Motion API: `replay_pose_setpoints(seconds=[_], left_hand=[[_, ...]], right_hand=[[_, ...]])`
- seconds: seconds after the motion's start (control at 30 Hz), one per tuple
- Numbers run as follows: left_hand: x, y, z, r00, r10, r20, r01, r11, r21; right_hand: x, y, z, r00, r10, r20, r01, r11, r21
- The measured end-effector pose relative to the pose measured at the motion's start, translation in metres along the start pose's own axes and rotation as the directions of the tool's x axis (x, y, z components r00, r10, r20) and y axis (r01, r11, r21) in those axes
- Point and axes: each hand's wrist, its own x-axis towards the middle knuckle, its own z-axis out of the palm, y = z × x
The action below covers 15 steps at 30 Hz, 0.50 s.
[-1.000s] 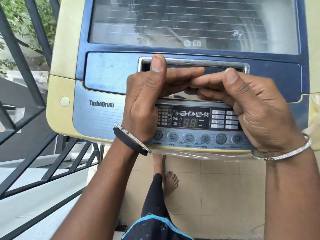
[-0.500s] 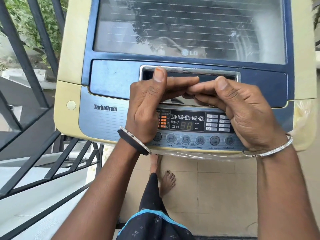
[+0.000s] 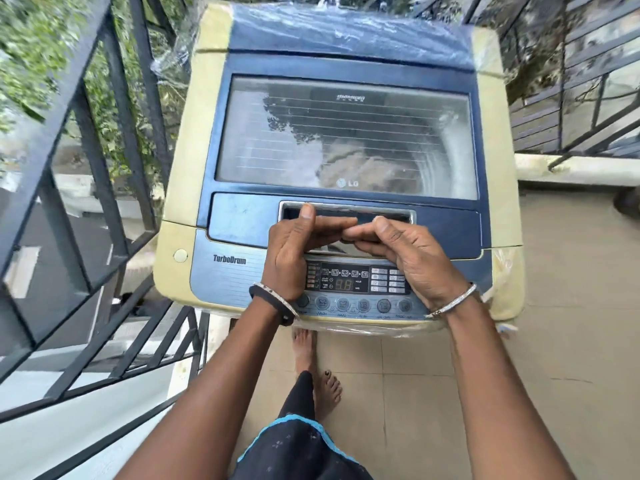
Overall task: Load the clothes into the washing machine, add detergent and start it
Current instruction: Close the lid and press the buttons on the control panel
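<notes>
- Little has moved at the washer (image 3: 180, 161) since the earlier frames: both hands remain at the handle (image 3: 394, 213), and only the view has drawn back, now taking in the whole machine.
- Washer stands at centre frame; lid (image 3: 346, 133) is down and flat.
- Clothes (image 3: 367, 168): a pale heap shows dimly through the glass, lower centre of the lid. Judged loaded, though reflections blur it.
- Left hand (image 3: 294, 258): fingers fairly straight, laid rightward along the lid's front edge, thumb up against the handle rim. It holds nothing.
- Right hand (image 3: 415, 258): fingers bent, tips meeting those of the left hand on the same edge. Whether they hook anything cannot be told.
- Panel (image 3: 349, 282), just below the hands: digits are lit, so power appears on. Buttons (image 3: 363, 304) sit untouched beneath the wrists.
- Progress, as a judgement: loading done, lid closed. No detergent is in sight, so that step cannot be confirmed. Selecting a programme and pressing start look to be what remains.
- Wrap (image 3: 346, 29), clear plastic, covers the back of the machine, top of frame.
- Floor (image 3: 519, 375): beige tiles; a bare foot (image 3: 325, 386) at lower centre.
- Railing (image 3: 104, 168) of dark metal runs down the left; leaves (image 3: 34, 46) beyond it, upper left. Setting appears to be a balcony.
</notes>
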Motion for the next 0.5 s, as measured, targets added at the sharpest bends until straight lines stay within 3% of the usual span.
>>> replay_pose_setpoints(seconds=[0.27,0.5], left_hand=[[0.01,0.016,-0.002,0.991,-0.13,0.019,0.13,0.991,0.031],[0.017,0.04,-0.001,0.975,-0.2,0.097,0.186,0.973,0.136]], right_hand=[[0.003,-0.017,0.003,0.994,0.109,-0.004,-0.109,0.993,0.036],[0.005,-0.019,0.012,0.99,0.11,-0.082,-0.115,0.992,-0.048]])
